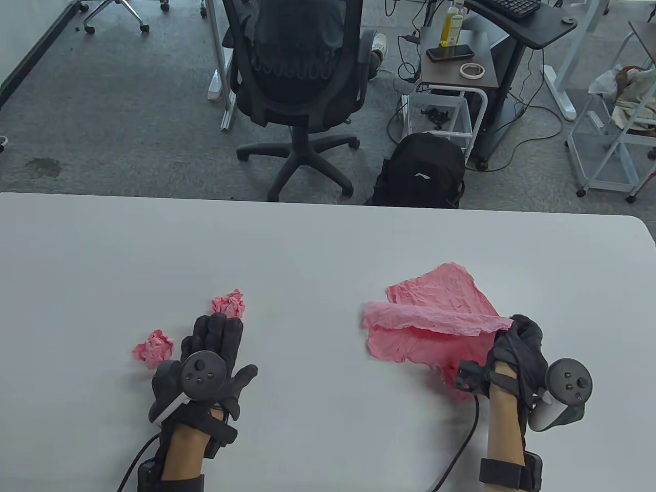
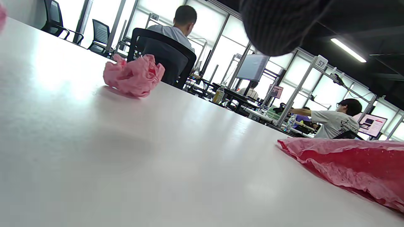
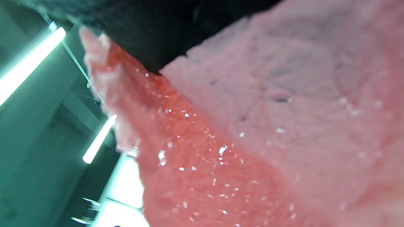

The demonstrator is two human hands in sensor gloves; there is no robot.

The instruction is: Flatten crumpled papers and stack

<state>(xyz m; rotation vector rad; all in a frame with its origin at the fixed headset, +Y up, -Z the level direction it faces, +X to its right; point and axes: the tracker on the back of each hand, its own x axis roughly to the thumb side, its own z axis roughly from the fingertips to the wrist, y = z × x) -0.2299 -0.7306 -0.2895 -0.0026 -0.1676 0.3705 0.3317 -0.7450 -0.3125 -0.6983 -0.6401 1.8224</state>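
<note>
In the right wrist view the wrinkled pink paper sheet (image 3: 252, 142) is a close blur that fills the frame from 12 to 6 o'clock and runs off the edges. In the table view the gloved right hand (image 1: 512, 353) covers that sheet's corner at 5 o'clock, so the finger grip cannot be made out. In the left wrist view the sheet is cut off at 4 o'clock, and a second crumpled pink ball (image 2: 1, 15) shows only as a sliver at 10 o'clock.

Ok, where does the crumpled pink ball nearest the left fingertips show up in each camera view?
Table view: crumpled pink ball lies just beyond the left hand, left of center.
Left wrist view: upper left, resting on the white table.
Right wrist view: not in it.
Shared landmark: the opened pink sheet, at right in both views.
</note>
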